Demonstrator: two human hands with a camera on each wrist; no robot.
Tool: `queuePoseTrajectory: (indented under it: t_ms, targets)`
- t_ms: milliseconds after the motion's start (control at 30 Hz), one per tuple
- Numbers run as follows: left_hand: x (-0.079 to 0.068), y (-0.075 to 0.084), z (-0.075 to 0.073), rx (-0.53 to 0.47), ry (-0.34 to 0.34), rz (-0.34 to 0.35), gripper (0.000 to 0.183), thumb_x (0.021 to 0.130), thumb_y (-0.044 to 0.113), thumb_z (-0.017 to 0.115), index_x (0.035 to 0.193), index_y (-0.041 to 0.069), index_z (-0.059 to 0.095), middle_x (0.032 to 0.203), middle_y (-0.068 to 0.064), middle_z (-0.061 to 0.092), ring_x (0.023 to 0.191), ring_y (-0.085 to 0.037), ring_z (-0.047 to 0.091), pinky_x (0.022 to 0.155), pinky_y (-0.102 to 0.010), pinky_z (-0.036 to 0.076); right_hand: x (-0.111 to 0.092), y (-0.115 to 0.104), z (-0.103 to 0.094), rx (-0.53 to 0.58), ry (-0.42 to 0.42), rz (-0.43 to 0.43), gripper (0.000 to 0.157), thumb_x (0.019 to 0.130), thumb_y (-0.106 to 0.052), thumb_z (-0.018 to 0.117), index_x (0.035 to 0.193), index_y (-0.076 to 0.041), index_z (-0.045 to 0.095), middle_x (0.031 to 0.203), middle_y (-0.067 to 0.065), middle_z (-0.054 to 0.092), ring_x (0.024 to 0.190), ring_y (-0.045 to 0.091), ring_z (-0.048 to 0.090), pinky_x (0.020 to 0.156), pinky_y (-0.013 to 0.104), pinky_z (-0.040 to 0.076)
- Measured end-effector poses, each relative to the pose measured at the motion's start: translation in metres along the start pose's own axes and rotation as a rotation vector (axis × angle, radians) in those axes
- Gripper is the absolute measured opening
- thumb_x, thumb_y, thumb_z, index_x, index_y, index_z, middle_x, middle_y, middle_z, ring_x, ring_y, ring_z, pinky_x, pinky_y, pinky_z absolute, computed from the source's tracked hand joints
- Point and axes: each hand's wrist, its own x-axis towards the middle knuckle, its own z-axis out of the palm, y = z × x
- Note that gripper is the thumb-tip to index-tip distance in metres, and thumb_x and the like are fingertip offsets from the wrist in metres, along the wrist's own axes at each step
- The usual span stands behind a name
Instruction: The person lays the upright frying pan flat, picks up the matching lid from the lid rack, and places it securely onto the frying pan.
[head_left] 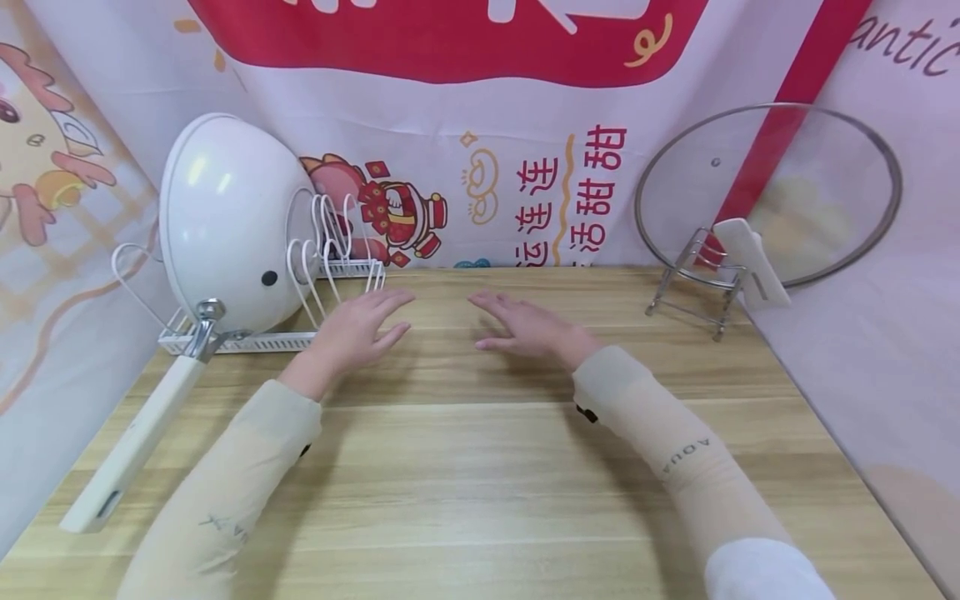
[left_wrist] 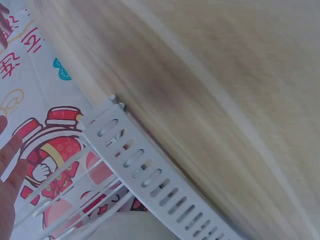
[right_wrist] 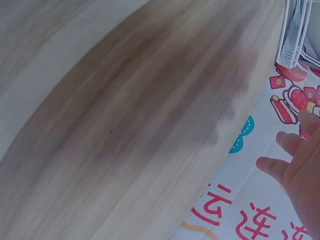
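Observation:
Both hands hover over the wooden table, palms turned toward each other with a gap between them, and neither holds anything. The left hand (head_left: 356, 332) has its fingers extended and is nearest to a white wire dish rack (head_left: 273, 342). In that rack a white wok (head_left: 225, 217) leans on its side, its long handle (head_left: 135, 446) slanting down toward the table's front left. The right hand (head_left: 525, 327), fingers also extended, is left of a small metal stand (head_left: 697, 283). A round glass lid (head_left: 765, 192) with a steel rim stands upright in it, its white knob piece (head_left: 752, 262) facing forward.
The wood-grain table (head_left: 465, 500) runs back to a printed cloth backdrop (head_left: 450, 108) with red lettering and cartoon figures. More printed cloth hangs at the left and right sides. Slots line the rack's base (left_wrist: 155, 175), close to the left hand.

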Motion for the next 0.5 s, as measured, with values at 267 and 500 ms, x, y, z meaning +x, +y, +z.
queuePoseTrajectory:
  t_ms: [267,500]
  targets:
    - [-0.012,-0.004,0.0,0.006,0.075,0.028,0.049,0.099,0.027,0.067,0.141,0.005,0.058,0.142,-0.02,0.058,0.13,-0.042,0.054,0.11,-0.059,0.042,0.005,-0.007,0.004,0.108,0.023,0.013,0.081,0.101,-0.057,0.055,0.165,-0.032,0.012,0.17,0.005,0.014,0.152,0.034,0.024,0.123,0.052,0.021]
    - [-0.015,-0.009,-0.002,0.007,0.213,0.1,0.045,0.093,0.02,0.073,0.134,0.004,0.062,0.13,-0.02,0.065,0.116,-0.041,0.062,0.097,-0.058,0.052,0.011,-0.011,0.01,0.133,0.05,0.014,0.078,0.102,-0.054,0.057,0.165,-0.033,0.016,0.169,0.008,0.019,0.151,0.035,0.026,0.122,0.053,0.023]
